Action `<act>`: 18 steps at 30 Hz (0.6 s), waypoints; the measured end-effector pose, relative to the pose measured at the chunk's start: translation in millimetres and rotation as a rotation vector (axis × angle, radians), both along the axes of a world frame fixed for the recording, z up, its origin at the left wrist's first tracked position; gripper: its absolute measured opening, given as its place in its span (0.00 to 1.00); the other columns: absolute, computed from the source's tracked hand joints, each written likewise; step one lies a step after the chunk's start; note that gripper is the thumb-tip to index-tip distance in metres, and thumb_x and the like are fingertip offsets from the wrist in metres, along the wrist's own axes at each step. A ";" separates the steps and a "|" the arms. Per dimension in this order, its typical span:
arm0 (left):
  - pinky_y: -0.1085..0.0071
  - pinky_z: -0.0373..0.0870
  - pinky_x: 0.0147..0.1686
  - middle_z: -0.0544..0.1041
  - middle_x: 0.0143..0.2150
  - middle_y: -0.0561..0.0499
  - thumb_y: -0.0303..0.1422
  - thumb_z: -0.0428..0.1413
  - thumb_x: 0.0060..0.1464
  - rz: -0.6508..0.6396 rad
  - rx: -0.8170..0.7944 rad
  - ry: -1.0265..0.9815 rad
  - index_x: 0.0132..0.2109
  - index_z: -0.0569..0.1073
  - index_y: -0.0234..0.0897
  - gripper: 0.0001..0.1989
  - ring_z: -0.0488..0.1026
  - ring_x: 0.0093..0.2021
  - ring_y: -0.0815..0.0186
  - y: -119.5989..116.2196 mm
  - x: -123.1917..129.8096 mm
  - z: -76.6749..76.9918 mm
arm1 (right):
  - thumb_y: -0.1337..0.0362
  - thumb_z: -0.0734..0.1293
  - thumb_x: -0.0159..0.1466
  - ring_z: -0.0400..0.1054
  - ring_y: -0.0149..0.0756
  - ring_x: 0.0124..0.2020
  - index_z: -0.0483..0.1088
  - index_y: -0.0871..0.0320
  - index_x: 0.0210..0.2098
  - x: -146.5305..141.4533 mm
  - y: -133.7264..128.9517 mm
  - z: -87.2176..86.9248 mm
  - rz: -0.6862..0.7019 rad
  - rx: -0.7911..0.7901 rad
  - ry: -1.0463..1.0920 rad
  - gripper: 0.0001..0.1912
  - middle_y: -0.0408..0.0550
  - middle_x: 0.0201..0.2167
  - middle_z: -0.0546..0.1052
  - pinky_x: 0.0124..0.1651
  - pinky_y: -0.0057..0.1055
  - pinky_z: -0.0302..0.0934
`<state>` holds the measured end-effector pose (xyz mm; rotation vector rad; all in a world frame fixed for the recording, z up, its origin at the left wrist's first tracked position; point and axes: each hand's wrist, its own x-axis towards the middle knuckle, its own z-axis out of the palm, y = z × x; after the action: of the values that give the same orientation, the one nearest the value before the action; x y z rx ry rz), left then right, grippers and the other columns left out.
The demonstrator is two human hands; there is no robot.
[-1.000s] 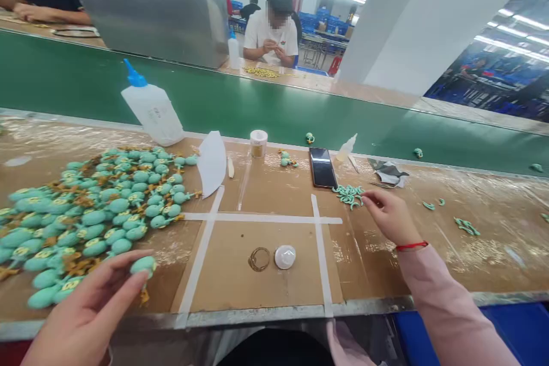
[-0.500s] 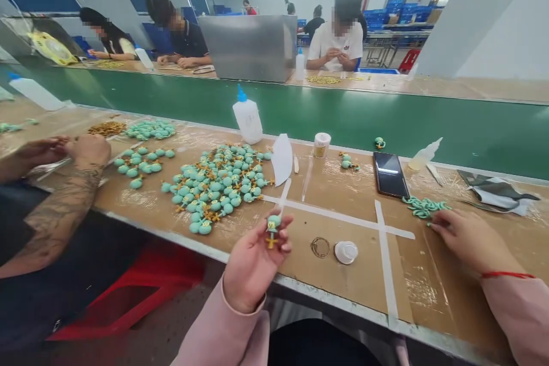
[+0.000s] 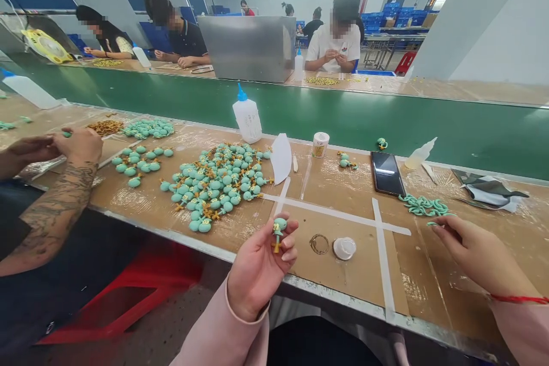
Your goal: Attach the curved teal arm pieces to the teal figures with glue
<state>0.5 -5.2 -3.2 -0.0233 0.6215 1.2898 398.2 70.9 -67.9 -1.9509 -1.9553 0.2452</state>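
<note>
Seemingly, the left hand (image 3: pixel 257 271) pinches a teal figurine (image 3: pixel 279 225), partly hidden.

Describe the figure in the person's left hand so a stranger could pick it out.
Find the bench in front of the green conveyor belt. Near its edge, beside the heap of teal figures, is the person's left hand. The teal figure it grips, with a yellow piece below, is held up, while those in the heap lie on the bench.

A teal bulb-headed figurine (image 3: pixel 279 226) with a yellow stem, upright in the left hand (image 3: pixel 257 274)
</note>
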 end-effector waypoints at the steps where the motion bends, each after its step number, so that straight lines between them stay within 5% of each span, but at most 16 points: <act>1: 0.78 0.62 0.22 0.75 0.37 0.43 0.30 0.45 0.67 -0.006 -0.006 -0.011 0.47 0.71 0.29 0.12 0.67 0.23 0.74 -0.7 0.1 0.4 | 0.49 0.60 0.62 0.68 0.43 0.25 0.70 0.54 0.38 -6.6 -5.6 6.0 0.007 -0.037 0.079 0.17 0.48 0.23 0.74 0.29 0.37 0.60; 3: 0.79 0.60 0.21 0.74 0.34 0.44 0.31 0.44 0.68 -0.017 -0.020 -0.027 0.47 0.71 0.30 0.13 0.65 0.21 0.76 -1.9 0.9 1.1 | 0.45 0.62 0.62 0.66 0.40 0.22 0.70 0.54 0.41 -21.6 -15.4 15.7 0.049 -0.121 0.322 0.19 0.44 0.19 0.71 0.28 0.35 0.61; 7: 0.81 0.56 0.19 0.72 0.29 0.47 0.32 0.42 0.68 -0.064 -0.017 -0.015 0.43 0.72 0.31 0.15 0.62 0.18 0.78 -4.0 2.8 2.3 | 0.46 0.67 0.60 0.73 0.41 0.31 0.73 0.56 0.41 -50.8 -27.0 23.6 0.159 -0.220 0.768 0.20 0.49 0.27 0.77 0.36 0.34 0.70; 15: 0.79 0.57 0.21 0.69 0.29 0.51 0.33 0.44 0.68 -0.068 0.125 0.126 0.44 0.72 0.37 0.12 0.62 0.20 0.76 -11.6 5.6 0.5 | 0.52 0.67 0.64 0.76 0.44 0.39 0.74 0.54 0.47 -67.8 -32.6 15.0 0.348 -0.326 1.110 0.17 0.54 0.38 0.81 0.44 0.40 0.72; 18: 0.79 0.58 0.22 0.69 0.30 0.51 0.33 0.45 0.67 -0.080 0.142 0.167 0.43 0.72 0.37 0.12 0.61 0.21 0.76 -13.0 7.8 0.1 | 0.51 0.64 0.67 0.76 0.41 0.35 0.75 0.56 0.42 -70.2 -30.7 9.0 0.294 -0.331 1.181 0.16 0.54 0.35 0.81 0.40 0.37 0.73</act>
<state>8.4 -18.2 -3.1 0.2260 0.6648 1.2637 328.0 40.1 -59.0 -1.1162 -1.3592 1.4711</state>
